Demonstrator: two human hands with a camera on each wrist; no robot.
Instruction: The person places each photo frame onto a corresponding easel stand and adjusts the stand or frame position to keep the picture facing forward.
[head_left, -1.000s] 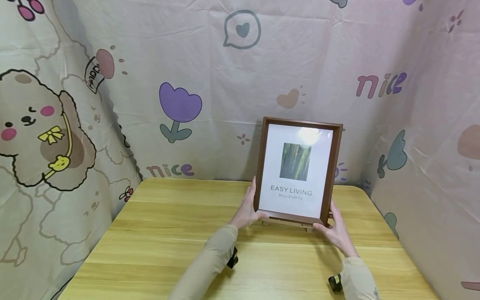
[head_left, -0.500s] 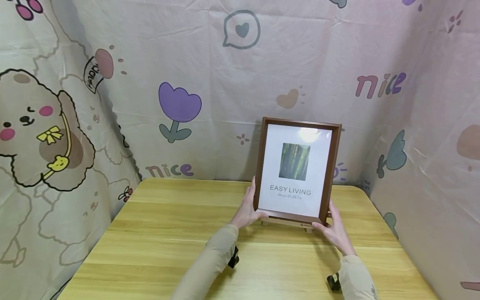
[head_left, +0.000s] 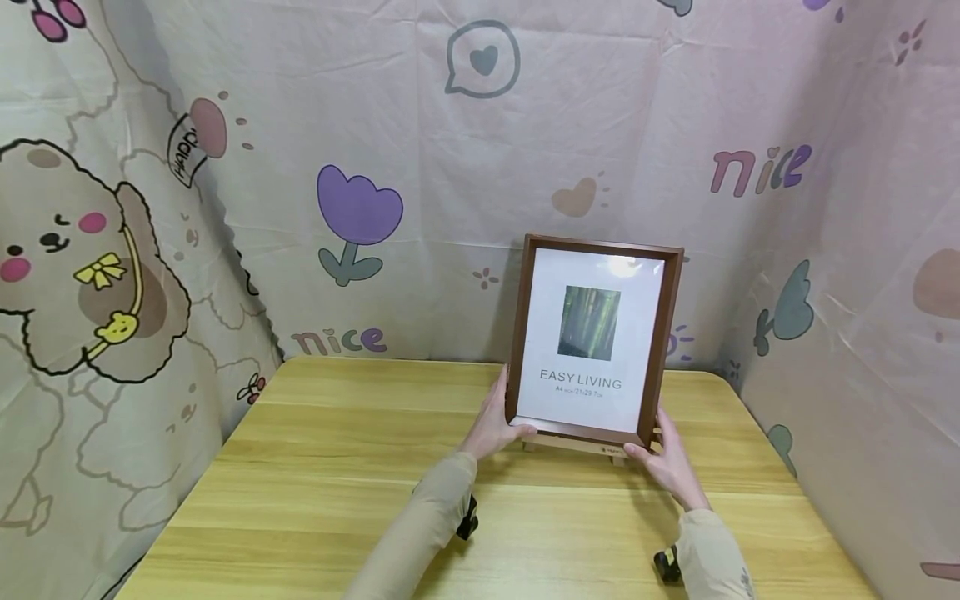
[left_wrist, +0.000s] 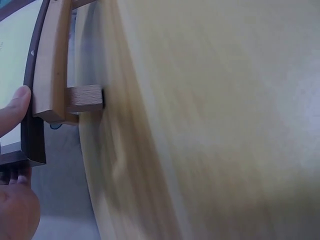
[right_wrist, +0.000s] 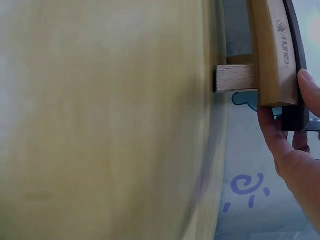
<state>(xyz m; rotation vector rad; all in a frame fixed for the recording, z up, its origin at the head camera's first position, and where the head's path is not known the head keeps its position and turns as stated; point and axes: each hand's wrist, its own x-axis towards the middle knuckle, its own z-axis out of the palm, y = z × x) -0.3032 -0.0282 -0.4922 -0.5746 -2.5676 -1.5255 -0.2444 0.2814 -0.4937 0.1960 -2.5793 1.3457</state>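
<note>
A brown picture frame [head_left: 591, 396] leans back upright on a small wooden easel [head_left: 573, 445] at the table's far right. Around its lower left corner my left hand [head_left: 492, 425] grips it, thumb on the front and fingers along the side. My right hand [head_left: 671, 467] holds the opposite lower corner in the same way. Close up in the left wrist view, the easel's ledge [left_wrist: 50, 65] runs beneath the frame's bottom edge. The right wrist view has that ledge [right_wrist: 274, 55] with a printed mark, and fingertips right at its end. The easel's back is hidden behind the frame.
The wood-grain table [head_left: 337, 467] reaches to a printed cloth backdrop [head_left: 465, 167] behind it. More of this cloth hangs along the left and right sides. A black wrist camera [head_left: 667, 565] sits by the right sleeve.
My left fingers have slid slightly down the frame's left side. The frame and my right hand hold nearly still.
</note>
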